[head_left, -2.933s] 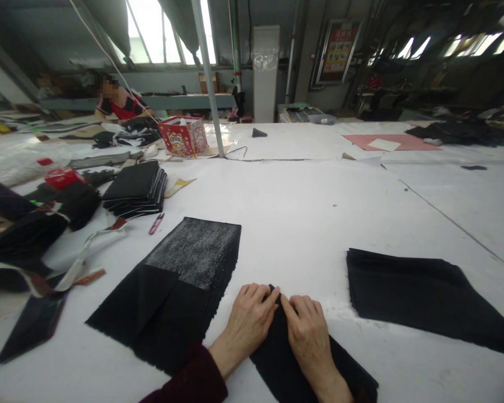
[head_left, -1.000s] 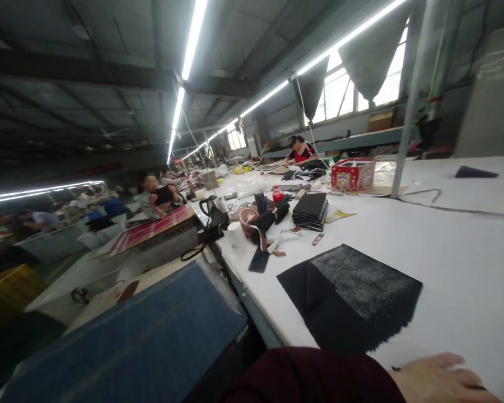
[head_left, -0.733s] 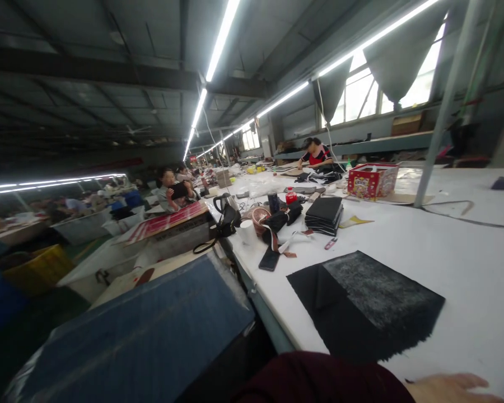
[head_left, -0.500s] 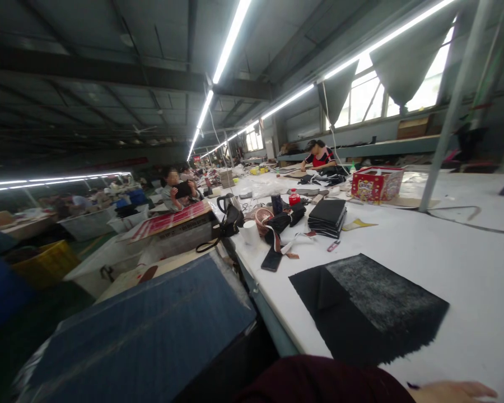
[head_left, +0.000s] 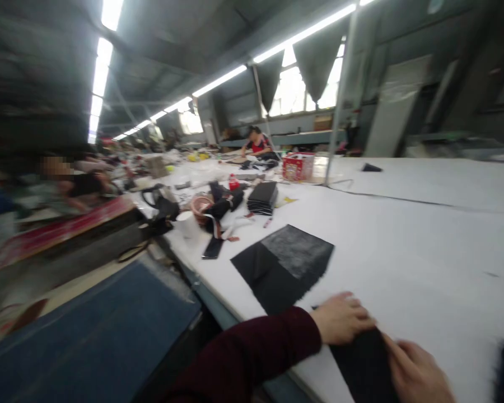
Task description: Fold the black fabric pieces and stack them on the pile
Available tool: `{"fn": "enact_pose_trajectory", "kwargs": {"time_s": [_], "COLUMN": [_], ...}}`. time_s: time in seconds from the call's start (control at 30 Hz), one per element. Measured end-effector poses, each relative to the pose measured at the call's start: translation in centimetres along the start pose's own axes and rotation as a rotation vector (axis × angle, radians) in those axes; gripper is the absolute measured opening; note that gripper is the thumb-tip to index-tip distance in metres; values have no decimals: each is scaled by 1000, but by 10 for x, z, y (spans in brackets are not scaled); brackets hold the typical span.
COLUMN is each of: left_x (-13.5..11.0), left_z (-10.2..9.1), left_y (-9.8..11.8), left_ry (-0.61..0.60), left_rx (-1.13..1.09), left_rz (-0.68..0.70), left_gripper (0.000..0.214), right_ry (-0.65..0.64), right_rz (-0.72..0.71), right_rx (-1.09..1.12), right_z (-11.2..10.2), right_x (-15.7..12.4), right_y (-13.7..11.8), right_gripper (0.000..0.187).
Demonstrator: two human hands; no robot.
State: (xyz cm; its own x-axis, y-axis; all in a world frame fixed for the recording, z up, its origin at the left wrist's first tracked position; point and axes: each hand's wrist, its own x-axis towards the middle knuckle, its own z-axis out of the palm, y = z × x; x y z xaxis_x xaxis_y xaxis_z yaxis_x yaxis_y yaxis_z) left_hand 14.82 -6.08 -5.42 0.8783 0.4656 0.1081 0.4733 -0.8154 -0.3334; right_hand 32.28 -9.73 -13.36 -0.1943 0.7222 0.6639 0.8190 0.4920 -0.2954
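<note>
A piece of black cloth [head_left: 365,366] lies on the white table near its front edge, running off the bottom of the view. My left hand [head_left: 345,318], in a maroon sleeve, is at the cloth's far end with its fingers together and bent over it. Along the cloth's right edge is my right hand [head_left: 420,369], its fingers closed on that edge and partly blurred. Just beyond my left hand, a larger black cloth sheet [head_left: 273,291] rests flat; a greyish, fuzzy patch covers its far part.
A phone [head_left: 212,248], a white roll [head_left: 187,225], a pink fan [head_left: 201,207] and a stack of black folded pieces [head_left: 262,197] stand farther left. A pole [head_left: 340,112] rises from the white table [head_left: 424,252]. A blue-covered surface [head_left: 92,319] is left. Two people work beyond.
My view has swung right. My left hand has come farther into view, and my right hand and the black cloth piece between them now show.
</note>
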Motion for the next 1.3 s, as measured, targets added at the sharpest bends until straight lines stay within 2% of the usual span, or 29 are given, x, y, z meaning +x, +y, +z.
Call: {"fn": "enact_pose_trajectory", "kwargs": {"time_s": [0.1,0.2,0.43,0.7,0.93,1.13,1.3], "left_x": [6,11,14,19,22,25,26], "left_z": [12,22,14,16,11,12,10], "left_y": [-3,-3,2,9,15,20,23], "left_ry": [33,24,16,-1,25,-19,7], "left_rx": [-225,-291,-238,-230,-243,-241,-230], "left_rz": [-48,-44,-4,33,55,71,78], "left_gripper": [48,48,45,47,39,48,45], "right_ry": [-89,-114,-114,-124,-122,-124,-114], "right_rz": [104,161,174,177,168,184,197], "right_rx": [-131,-169,-140,-143,-154,-134,-101], "right_z": [-23,-23,-27,-37,-42,-48,-55], "right_x": [-24,-26,-28,-37,-43,-48,-52], "right_y": [11,8,3,5,5,5,4], "right_gripper": [27,30,32,31,30,29,29]}}
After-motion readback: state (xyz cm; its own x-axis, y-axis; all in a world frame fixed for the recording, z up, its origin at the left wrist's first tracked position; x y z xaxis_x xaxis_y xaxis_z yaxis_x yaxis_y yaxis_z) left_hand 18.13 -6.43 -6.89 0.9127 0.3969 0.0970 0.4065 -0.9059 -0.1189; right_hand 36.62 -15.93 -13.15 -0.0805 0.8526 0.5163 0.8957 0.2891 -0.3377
